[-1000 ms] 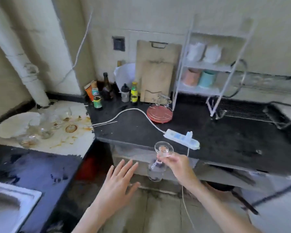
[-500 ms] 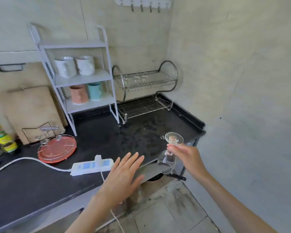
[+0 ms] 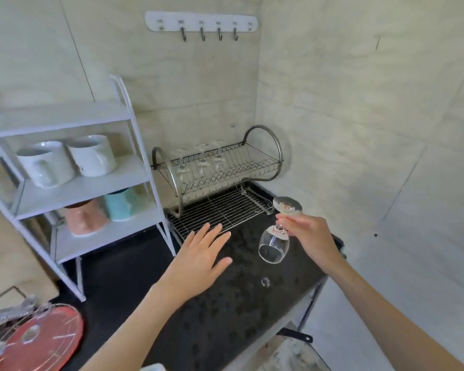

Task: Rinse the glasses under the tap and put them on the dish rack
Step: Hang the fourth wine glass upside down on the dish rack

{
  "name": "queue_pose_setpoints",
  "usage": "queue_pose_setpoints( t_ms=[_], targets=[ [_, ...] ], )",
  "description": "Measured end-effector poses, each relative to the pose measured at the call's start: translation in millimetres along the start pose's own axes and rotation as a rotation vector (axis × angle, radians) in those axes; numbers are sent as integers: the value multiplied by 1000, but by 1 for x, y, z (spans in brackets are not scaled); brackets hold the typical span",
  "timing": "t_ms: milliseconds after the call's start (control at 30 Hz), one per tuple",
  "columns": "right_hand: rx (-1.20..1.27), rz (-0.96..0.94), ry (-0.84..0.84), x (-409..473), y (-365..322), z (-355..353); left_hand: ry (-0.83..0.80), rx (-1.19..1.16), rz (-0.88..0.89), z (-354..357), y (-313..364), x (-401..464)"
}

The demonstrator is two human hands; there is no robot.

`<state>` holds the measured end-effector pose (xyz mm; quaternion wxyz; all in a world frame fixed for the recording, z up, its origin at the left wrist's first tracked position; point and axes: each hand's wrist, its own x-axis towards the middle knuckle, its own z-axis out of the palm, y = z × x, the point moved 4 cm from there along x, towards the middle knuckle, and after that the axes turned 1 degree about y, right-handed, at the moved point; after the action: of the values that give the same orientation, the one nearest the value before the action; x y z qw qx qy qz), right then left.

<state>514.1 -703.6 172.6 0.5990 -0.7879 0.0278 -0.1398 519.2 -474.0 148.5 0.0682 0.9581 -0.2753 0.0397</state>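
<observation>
Since half a second ago the view has closed in on the corner, and both hands have come forward over the black countertop toward the dish rack. The right hand pinches the stem of a wine glass held upside down, foot uppermost and bowl hanging mouth-down above the counter, probably so that rinse water drains out and the glass is already turned the way it will sit. On the rack's upper tier, three stemmed glasses appear to hang inverted at the left end, which leaves free wire to their right; that looks like the likely place for this one. The left hand is flat, fingers straight and spread, holding nothing, hovering above the counter just in front of the rack's lower grid, perhaps ready to steady it. Beside the rack stands a white shelf unit with mugs. A row of wall hooks hangs above.
</observation>
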Motion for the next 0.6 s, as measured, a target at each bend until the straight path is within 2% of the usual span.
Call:
queue_pose_setpoints(
  t_ms=[167, 400, 600],
  targets=[
    [20, -20, -11, 96, 3, 4, 72, 63, -42, -7, -30, 92],
    [-86, -143, -151, 264, -5, 17, 5, 41, -276, 12, -67, 202],
    [-159, -192, -239, 376, 8, 57, -27, 71, -417, 39, -82, 252]
  ],
)
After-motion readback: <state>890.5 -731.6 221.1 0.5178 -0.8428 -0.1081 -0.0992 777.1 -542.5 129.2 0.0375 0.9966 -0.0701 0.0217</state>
